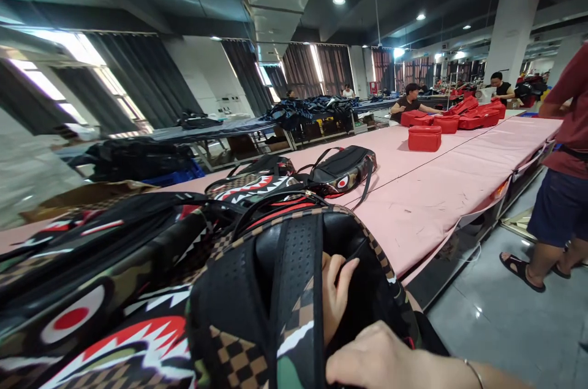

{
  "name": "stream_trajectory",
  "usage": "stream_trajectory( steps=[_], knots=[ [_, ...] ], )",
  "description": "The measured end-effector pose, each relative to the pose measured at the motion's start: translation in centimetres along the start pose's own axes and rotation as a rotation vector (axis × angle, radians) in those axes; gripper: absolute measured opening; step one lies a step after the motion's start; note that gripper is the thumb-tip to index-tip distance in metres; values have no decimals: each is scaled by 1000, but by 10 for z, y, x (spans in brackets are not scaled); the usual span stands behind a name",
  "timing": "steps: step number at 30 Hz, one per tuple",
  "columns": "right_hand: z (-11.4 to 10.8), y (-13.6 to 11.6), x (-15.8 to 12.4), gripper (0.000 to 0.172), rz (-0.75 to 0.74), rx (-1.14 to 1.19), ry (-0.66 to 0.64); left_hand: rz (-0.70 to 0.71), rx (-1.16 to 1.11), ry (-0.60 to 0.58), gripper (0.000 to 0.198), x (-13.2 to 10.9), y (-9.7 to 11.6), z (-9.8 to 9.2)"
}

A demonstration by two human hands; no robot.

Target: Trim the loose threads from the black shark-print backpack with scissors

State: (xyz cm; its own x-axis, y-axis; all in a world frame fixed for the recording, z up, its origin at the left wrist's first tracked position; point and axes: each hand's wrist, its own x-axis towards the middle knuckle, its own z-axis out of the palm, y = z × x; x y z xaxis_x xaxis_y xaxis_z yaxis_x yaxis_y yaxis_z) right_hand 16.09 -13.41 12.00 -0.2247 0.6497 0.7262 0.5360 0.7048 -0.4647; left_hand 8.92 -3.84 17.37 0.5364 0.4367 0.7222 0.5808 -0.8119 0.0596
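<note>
A black backpack [294, 254] with brown checkered trim and camouflage patches lies close in front of me, its strap side facing up. Behind one padded shoulder strap [298, 272], my left hand [335, 294] shows in part, fingers bent against the black back panel. Much of that hand is hidden by the strap. Lower down, my right hand [374, 355], with a thin bracelet at the wrist, is closed on the backpack beside the strap's edge. What exactly its fingertips pinch is hidden.
More shark-mouth backpacks [87, 315] crowd the left, and another backpack [344, 171] lies ahead on the pink table [413, 193]. Red bags [425, 138] sit farther off near a seated person [408, 104]. A person in sandals [563, 193] stands right of the table.
</note>
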Motion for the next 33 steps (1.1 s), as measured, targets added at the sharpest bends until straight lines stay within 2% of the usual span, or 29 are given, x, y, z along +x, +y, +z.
stream_trajectory(
  steps=[2, 5, 7, 10, 13, 17, 20, 25, 31, 33],
  knots=[
    [-26, 2, 4, 13, 120, 66, 108, -18, -110, -29, 38, 5, 0, -6],
    [-58, 16, 13, 13, 408, 21, 512, -64, -220, -54, 38, 5, -3, -15],
    [-69, 31, 19, 12, 507, 12, 644, -87, -263, -77, 38, 3, -4, -21],
    [-71, 48, 26, 21, 476, 116, 598, -86, -288, -117, 37, 1, -3, -27],
    [-69, 52, 31, 20, 456, 134, 572, -60, -283, -140, 36, 2, -2, -31],
    [-74, 48, 36, 14, 490, 51, 525, -36, -254, -118, 36, 5, 2, -32],
    [-82, 47, 39, 22, 504, 27, 467, -42, -252, -122, 36, 6, 4, -31],
    [-86, 54, 39, 33, 617, 151, 444, -48, -225, -145, 37, 5, 0, -26],
    [-86, 52, 42, 19, 619, -78, 465, -17, -164, -111, 38, 5, 3, -17],
    [-88, 54, 44, 24, 626, -85, 443, -25, -160, -93, 40, 7, 5, -14]
  ],
)
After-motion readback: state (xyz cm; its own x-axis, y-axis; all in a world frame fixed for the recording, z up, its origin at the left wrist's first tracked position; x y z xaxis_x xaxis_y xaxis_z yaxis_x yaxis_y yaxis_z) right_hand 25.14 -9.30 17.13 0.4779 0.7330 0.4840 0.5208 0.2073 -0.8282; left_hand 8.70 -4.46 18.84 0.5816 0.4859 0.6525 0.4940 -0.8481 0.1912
